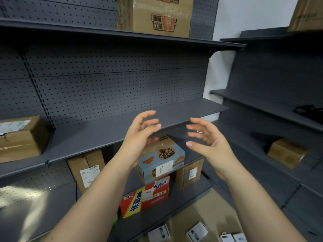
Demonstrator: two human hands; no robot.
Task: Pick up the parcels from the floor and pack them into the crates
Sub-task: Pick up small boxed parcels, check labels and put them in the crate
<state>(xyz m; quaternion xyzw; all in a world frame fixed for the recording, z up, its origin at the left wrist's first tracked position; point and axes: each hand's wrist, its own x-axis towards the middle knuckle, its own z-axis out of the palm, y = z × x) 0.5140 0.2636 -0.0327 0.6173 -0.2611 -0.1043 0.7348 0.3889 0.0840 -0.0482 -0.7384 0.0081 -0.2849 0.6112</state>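
Note:
Both my hands are raised in front of a dark grey shelf unit, holding nothing. My left hand point(139, 133) has relaxed, spread fingers; my right hand point(208, 144) faces it, fingers loosely curved. Below and between them a blue-and-brown printed parcel point(162, 159) sits on top of a red, white and yellow carton point(146, 196) on a lower shelf. Several small white parcels point(195, 233) lie on the floor at the bottom edge. No crate is in view.
A middle shelf point(104, 130) runs behind my hands. Brown boxes stand at the left point(19, 138), on the top shelf point(157, 14), and below point(87, 170), point(190, 172). A second shelf unit at the right holds a brown box point(286, 152). Flattened cardboard point(209, 215) covers the floor.

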